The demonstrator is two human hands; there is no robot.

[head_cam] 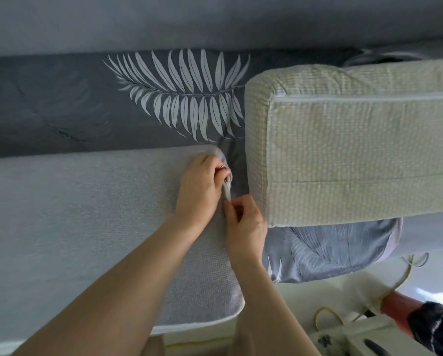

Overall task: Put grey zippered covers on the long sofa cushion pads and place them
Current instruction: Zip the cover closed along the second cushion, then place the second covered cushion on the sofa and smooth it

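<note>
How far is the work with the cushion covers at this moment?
Done: the grey woven cover wraps one long cushion along its whole visible length. In hand: at its end, the left hand grips the cover's corner and the right hand pinches a pale strip, probably the zip being closed. Left: the beige checked cushion pad beside it is bare and needs a cover, then placing.

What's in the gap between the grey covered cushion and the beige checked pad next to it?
The head view shows a strip of dark grey leaf-print sheet there, between the grey covered cushion and beige checked pad.
</note>
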